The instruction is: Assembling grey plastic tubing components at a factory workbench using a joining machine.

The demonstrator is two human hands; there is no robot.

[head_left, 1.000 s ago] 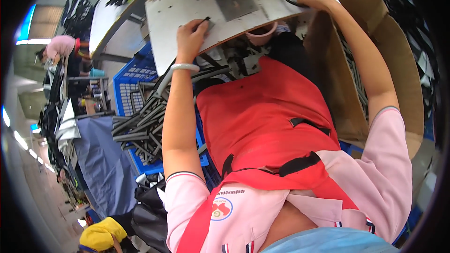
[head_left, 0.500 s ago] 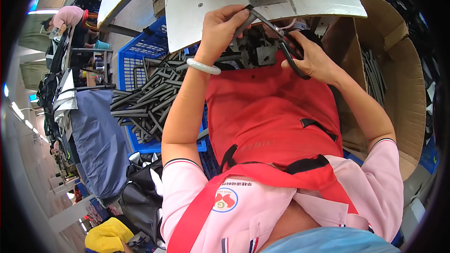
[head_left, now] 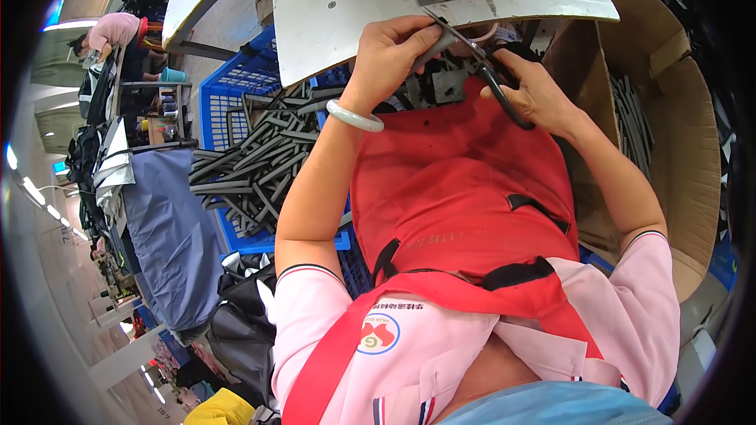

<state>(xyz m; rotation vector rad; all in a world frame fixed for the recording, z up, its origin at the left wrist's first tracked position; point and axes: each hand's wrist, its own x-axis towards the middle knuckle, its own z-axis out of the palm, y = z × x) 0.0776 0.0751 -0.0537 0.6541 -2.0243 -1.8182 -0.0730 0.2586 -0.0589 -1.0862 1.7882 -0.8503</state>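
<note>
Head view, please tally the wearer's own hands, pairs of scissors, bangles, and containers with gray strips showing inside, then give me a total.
Hands: 2 (left hand, right hand)
Pairs of scissors: 1
White bangle: 1
Containers: 2 (blue basket, cardboard box)
Total: 6

I wear a red apron (head_left: 465,189) with black strap pieces (head_left: 516,274). Around it, my pink shirt (head_left: 441,358) has dark-striped cuffs (head_left: 313,268) and, beside the apron's shoulder strap (head_left: 327,378), a round badge (head_left: 376,334). A white bangle (head_left: 354,117) rings my left wrist (head_left: 353,101).
</note>
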